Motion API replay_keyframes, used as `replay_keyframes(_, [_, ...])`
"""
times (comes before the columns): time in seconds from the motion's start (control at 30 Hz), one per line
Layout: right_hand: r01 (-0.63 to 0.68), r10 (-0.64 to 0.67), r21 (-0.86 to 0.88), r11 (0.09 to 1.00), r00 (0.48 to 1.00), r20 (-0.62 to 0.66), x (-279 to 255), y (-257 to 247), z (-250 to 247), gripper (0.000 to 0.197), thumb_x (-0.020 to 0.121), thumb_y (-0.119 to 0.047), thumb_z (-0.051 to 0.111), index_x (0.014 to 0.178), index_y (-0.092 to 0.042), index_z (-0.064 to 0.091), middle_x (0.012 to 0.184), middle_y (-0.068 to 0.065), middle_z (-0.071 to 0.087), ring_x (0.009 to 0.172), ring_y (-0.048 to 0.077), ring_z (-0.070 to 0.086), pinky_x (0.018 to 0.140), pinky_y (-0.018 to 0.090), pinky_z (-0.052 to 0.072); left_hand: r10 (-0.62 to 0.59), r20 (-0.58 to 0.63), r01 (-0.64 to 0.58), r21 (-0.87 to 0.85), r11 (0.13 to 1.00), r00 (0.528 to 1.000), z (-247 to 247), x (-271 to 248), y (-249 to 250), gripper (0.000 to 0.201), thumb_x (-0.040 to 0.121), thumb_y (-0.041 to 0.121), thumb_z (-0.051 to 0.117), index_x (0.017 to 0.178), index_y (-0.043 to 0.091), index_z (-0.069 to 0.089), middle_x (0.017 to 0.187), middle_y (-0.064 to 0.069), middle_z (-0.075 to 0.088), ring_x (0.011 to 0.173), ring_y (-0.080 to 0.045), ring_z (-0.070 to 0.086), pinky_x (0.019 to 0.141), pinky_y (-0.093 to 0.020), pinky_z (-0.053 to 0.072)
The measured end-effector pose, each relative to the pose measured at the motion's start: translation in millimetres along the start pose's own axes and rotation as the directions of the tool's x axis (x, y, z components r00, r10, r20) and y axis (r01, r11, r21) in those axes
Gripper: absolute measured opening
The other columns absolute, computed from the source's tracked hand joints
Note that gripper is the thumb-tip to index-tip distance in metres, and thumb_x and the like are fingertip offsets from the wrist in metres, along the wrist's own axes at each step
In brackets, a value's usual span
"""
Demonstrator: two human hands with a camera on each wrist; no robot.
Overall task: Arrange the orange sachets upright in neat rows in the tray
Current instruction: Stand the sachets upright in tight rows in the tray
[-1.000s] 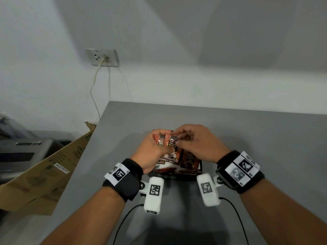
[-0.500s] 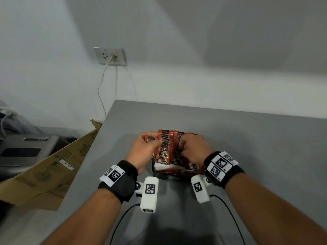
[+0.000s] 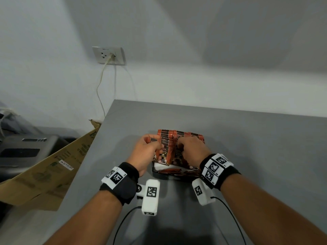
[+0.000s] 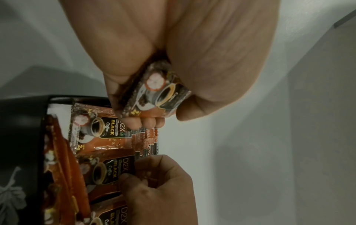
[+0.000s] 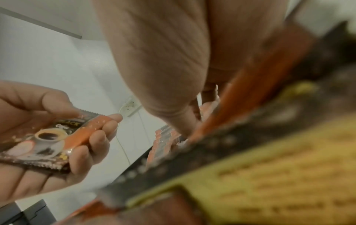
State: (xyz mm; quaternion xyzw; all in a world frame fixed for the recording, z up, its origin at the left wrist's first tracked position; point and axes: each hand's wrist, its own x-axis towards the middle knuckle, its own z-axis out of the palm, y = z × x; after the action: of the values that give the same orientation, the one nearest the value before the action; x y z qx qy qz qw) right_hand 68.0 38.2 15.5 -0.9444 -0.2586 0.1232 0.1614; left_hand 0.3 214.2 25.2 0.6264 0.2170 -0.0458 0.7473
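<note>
A black tray (image 3: 153,171) stands on the grey table (image 3: 256,156), holding upright rows of orange coffee sachets (image 3: 167,137). A few more sachets (image 3: 170,171) lie flat at its near end. My left hand (image 3: 153,142) hovers at the tray's left side and pinches one loose sachet (image 4: 154,94) between thumb and fingers. My right hand (image 3: 182,145) reaches into the rows. Its thumb and curled fingers (image 4: 163,166) pinch the upright sachets (image 4: 113,170) near the front. The tray's floor is hidden.
A flattened cardboard box (image 3: 44,175) leans at the table's left edge. Beyond it is a grey machine (image 3: 26,149). A wall socket (image 3: 108,55) with a hanging cable sits above the table's far left corner. Bare tabletop lies to the right and behind.
Both hands have dropped from holding sachets together above the tray. The right hand now grips the standing rows and the left keeps one sachet at the side.
</note>
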Motion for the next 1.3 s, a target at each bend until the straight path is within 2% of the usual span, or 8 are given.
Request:
replay_keyframes(0.13, [-0.036, 0.039, 0.077, 0.996, 0.998, -0.050, -1, 4, -4, 0.025, 0.088, -0.001, 0.057, 0.099, -0.021, 0.068, 0.107, -0.002, 0.063, 0.101, 0.019, 0.059, 0.086, 0.028, 0.048, -0.007, 0.041, 0.007, -0.003, 1.000, 0.999, -3, -2, 1, 0.041, 0.081, -0.014, 0.040, 0.110, 0.004, 0.061, 0.088, -0.018, 0.066, 0.066, -0.024, 0.060, 0.063, -0.040, 0.053])
replay_keyframes(0.3, [-0.018, 0.069, 0.414, 0.910, 0.992, -0.110, -8, -8, -33, 0.015, 0.089, -0.019, 0.068, 0.102, -0.024, 0.072, 0.099, -0.012, 0.067, 0.089, 0.001, 0.061, 0.076, 0.011, 0.044, 0.085, 0.055, -0.088, 0.054, 0.995, 0.995, 2, -2, -1, 0.048, 0.071, -0.011, 0.069, 0.116, 0.005, 0.062, 0.109, -0.027, 0.068, 0.087, -0.034, 0.068, 0.085, -0.054, 0.056])
replay_keyframes(0.4, [0.022, 0.011, 0.526, 0.850, 0.998, -0.059, -9, -21, -46, 0.016, 0.087, -0.020, 0.073, 0.102, -0.026, 0.074, 0.094, -0.011, 0.073, 0.088, 0.000, 0.067, 0.083, 0.017, 0.052, 0.132, 0.103, -0.136, 0.034, 0.990, 0.986, 9, -2, 2, 0.044, 0.074, -0.019, 0.070, 0.112, 0.001, 0.061, 0.099, -0.024, 0.069, 0.084, -0.030, 0.068, 0.081, -0.046, 0.059])
replay_keyframes(0.5, [0.026, 0.024, 0.497, 0.867, 0.995, -0.095, -5, -23, -49, 0.014, 0.084, -0.010, 0.073, 0.089, -0.023, 0.074, 0.083, -0.007, 0.073, 0.079, 0.006, 0.068, 0.075, 0.020, 0.053, 0.158, 0.083, -0.161, 0.030, 0.986, 0.984, 8, -2, 6, 0.041, 0.077, -0.016, 0.071, 0.112, 0.004, 0.061, 0.097, -0.017, 0.071, 0.078, -0.023, 0.069, 0.071, -0.035, 0.058])
replay_keyframes(0.7, [-0.088, 0.088, 0.372, 0.924, 0.996, 0.016, 3, -20, -27, 0.016, 0.089, -0.007, 0.067, 0.090, -0.024, 0.068, 0.087, -0.012, 0.066, 0.084, 0.007, 0.064, 0.071, 0.017, 0.049, 0.060, -0.216, -0.055, 0.031, 0.998, 0.975, -18, 3, -5, 0.028, 0.092, 0.000, 0.059, 0.116, 0.014, 0.057, 0.088, -0.008, 0.058, 0.069, -0.015, 0.054, 0.063, -0.030, 0.047])
replay_keyframes(0.8, [-0.038, 0.018, 0.239, 0.970, 0.996, 0.086, 9, -30, -11, 0.020, 0.090, -0.004, 0.062, 0.088, -0.023, 0.067, 0.090, -0.013, 0.060, 0.086, 0.007, 0.060, 0.067, 0.012, 0.043, 0.050, -0.203, -0.039, 0.061, 0.997, 0.978, -21, 0, -10, 0.027, 0.092, 0.000, 0.057, 0.116, 0.013, 0.056, 0.085, -0.008, 0.058, 0.071, -0.017, 0.053, 0.064, -0.030, 0.046])
replay_keyframes(0.97, [-0.032, 0.015, 0.158, 0.987, 0.994, 0.109, 18, -40, 5, 0.030, 0.086, 0.006, 0.053, 0.087, -0.021, 0.066, 0.103, -0.005, 0.066, 0.097, 0.015, 0.061, 0.085, 0.027, 0.052, 0.038, -0.172, -0.027, 0.066, 0.997, 0.984, -21, -2, -11, 0.025, 0.092, 0.001, 0.058, 0.113, 0.015, 0.057, 0.081, -0.004, 0.059, 0.071, -0.016, 0.054, 0.065, -0.030, 0.047])
replay_keyframes(1.3, [-0.022, 0.014, 0.168, 0.986, 0.999, 0.045, 19, -35, 6, 0.030, 0.089, 0.006, 0.049, 0.099, -0.014, 0.069, 0.107, -0.001, 0.067, 0.095, 0.015, 0.060, 0.080, 0.023, 0.049, -0.014, -0.119, 0.017, 0.024, 1.000, 0.993, -20, 2, -8, 0.038, 0.080, -0.014, 0.043, 0.106, 0.008, 0.061, 0.082, -0.013, 0.063, 0.071, -0.024, 0.061, 0.065, -0.038, 0.054])
